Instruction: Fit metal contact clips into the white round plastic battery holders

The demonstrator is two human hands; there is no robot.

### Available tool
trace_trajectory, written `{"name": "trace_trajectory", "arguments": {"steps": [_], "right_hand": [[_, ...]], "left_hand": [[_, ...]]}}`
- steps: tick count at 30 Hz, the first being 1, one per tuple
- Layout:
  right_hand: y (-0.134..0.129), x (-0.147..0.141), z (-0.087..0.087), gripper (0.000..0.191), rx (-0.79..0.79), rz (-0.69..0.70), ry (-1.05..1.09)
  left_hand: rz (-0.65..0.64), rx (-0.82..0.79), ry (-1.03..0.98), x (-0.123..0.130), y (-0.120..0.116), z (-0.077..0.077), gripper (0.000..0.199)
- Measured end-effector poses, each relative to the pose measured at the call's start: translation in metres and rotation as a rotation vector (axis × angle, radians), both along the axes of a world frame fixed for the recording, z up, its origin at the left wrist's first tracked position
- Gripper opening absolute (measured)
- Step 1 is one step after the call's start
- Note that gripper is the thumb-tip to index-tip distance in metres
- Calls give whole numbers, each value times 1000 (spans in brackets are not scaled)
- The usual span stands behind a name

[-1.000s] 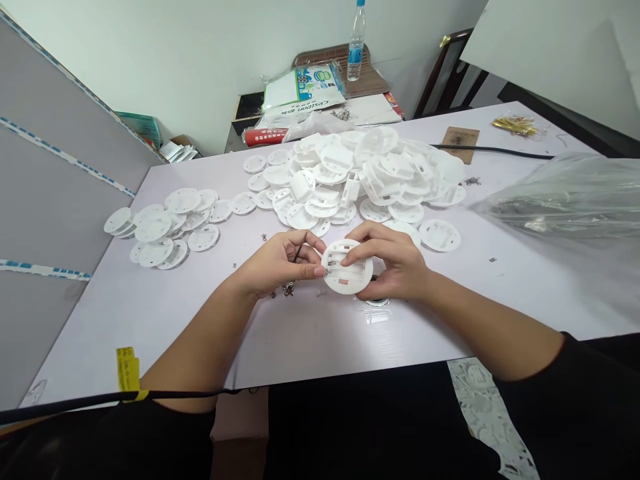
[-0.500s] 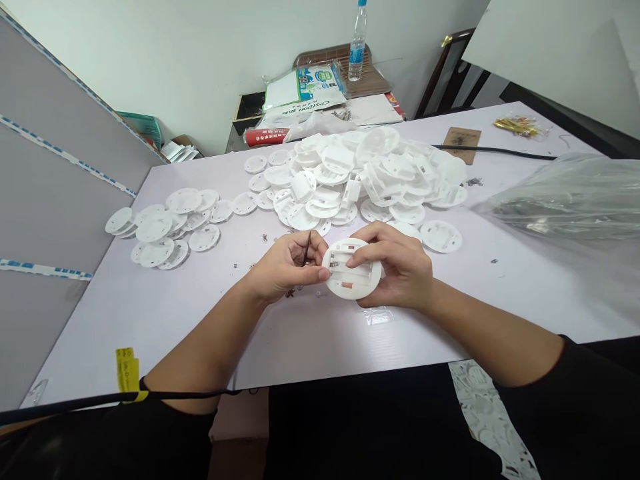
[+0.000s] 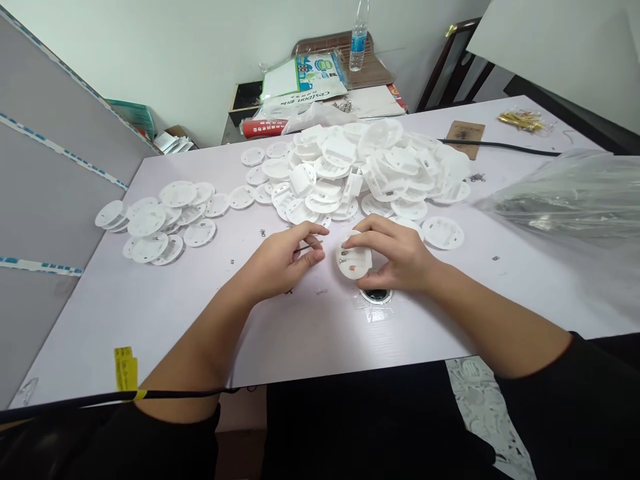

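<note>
Here, white disc (image 3: 354, 262), in right hand (image 3: 400, 257)

This looks like a small workshop with handwork at a table (image 3: 300, 340). A big pile (image 3: 370, 163) of matching white plastic discs covers the table's back edge. Left of the pile lies a smaller group of discs (image 3: 147, 221); right of it are loose metal bits (image 3: 477, 178), a large clear bag (image 3: 565, 200) and, farther back, gold-coloured pieces (image 3: 521, 121). In front of the pile, the right hand (image 3: 395, 255) holds one disc (image 3: 354, 260). Behind the pile, a water bottle (image 3: 359, 43) stands among printed packets (image 3: 317, 70), more like storage than home furnishing.
</note>
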State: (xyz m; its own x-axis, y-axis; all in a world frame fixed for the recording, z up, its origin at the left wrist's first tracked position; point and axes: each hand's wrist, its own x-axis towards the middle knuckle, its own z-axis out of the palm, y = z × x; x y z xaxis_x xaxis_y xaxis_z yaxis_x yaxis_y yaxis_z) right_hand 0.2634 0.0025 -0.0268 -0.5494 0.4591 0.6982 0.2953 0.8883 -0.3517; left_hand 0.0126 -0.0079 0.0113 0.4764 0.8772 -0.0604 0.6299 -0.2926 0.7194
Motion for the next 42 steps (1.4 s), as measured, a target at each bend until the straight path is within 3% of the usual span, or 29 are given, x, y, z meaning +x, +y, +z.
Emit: {"name": "trace_trajectory", "arguments": {"steps": [4, 12, 21, 42], "right_hand": [[3, 2, -4, 41, -102, -16, -142], [0, -2, -9, 27, -291, 6, -230], [-3, -4, -7, 21, -370, 13, -255], [-4, -9, -6, 19, -320, 8, -264]], "left_hand": [[-99, 169, 261, -2, 2, -7, 36], [-249, 256, 167, 6, 4, -28, 24], [-232, 254, 168, 7, 4, -32, 27], [-223, 242, 169, 10, 4, -30, 28]]}}
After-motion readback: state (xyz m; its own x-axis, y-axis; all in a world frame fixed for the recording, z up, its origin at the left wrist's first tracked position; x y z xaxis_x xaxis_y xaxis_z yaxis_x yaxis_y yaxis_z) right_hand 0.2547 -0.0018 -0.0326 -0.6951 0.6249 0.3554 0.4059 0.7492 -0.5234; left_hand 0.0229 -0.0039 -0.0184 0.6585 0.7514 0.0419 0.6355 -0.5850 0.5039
